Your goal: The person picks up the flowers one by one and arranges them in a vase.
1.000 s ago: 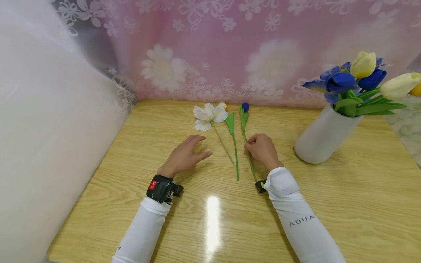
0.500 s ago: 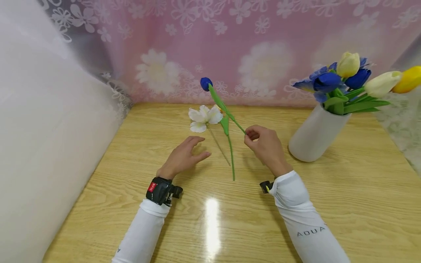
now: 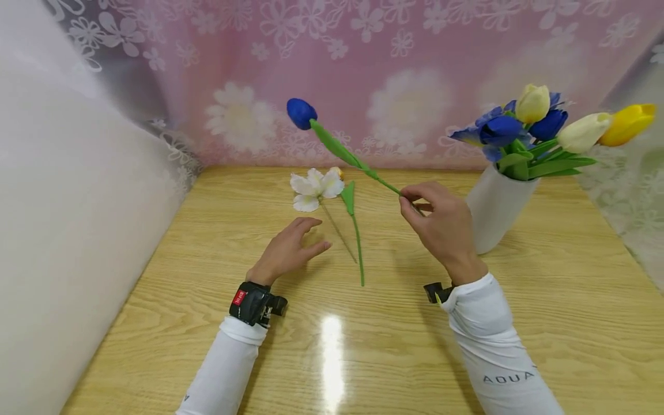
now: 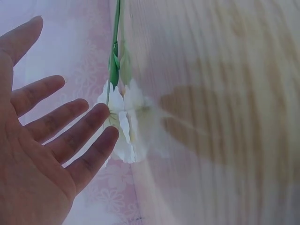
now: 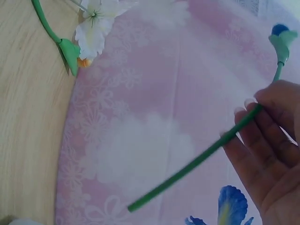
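My right hand (image 3: 438,222) pinches the green stem of a blue tulip (image 3: 301,113) between thumb and fingers, raised above the table. The bloom points up and to the left, while the lower stem (image 5: 187,168) runs past my fingers in the right wrist view. My left hand (image 3: 290,248) hovers with fingers spread, holding nothing, beside two flowers lying flat. One is a white flower (image 3: 315,189) with a thin stem; the other is an orange-yellow flower with a green leaf (image 3: 349,199), its bloom mostly hidden behind white petals.
A white vase (image 3: 500,204) stands at the right behind my right hand, tilted in this view. It holds blue flowers, cream tulips (image 3: 532,104) and a yellow tulip (image 3: 627,124). A pink floral curtain (image 3: 332,86) hangs along the back edge of the wooden table (image 3: 233,357).
My right hand has lifted the blue tulip off the table and carried it up and rightward toward the vase, its bloom swinging left. My left hand has stayed almost still.
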`<state>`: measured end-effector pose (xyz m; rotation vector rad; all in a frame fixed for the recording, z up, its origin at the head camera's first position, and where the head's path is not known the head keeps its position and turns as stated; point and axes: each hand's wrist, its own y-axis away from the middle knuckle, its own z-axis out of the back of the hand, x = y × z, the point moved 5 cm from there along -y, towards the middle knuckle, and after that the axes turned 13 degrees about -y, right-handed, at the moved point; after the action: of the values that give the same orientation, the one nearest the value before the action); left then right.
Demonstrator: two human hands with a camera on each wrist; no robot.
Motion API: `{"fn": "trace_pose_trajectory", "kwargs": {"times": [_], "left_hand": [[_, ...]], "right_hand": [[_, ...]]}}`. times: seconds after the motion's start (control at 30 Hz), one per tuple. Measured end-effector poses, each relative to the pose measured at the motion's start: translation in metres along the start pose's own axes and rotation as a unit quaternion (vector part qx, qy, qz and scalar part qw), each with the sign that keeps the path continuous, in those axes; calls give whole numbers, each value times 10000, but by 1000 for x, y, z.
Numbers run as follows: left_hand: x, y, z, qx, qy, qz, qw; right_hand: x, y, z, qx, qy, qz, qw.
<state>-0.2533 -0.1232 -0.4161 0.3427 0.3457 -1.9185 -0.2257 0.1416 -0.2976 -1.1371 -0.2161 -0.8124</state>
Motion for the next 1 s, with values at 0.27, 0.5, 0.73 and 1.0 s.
{"fn": "trace_pose_trajectory", "kwargs": {"times": [0.27, 0.5, 0.73, 1.0], "left_hand": [[-3, -2, -3, 67, 14, 46, 10000], [-5, -3, -7, 93, 93, 27, 9999], [-6, -4, -10, 103, 28, 30, 9999], [-10, -7, -7, 43, -58, -44, 10000]], "right_hand": [[11, -2, 20, -703, 159, 601, 9956], [16, -3, 41, -1578, 52, 857, 9837], [16, -6, 58, -2095, 138, 768, 9747], [19, -13, 72, -2388, 88, 655, 9688]]}}
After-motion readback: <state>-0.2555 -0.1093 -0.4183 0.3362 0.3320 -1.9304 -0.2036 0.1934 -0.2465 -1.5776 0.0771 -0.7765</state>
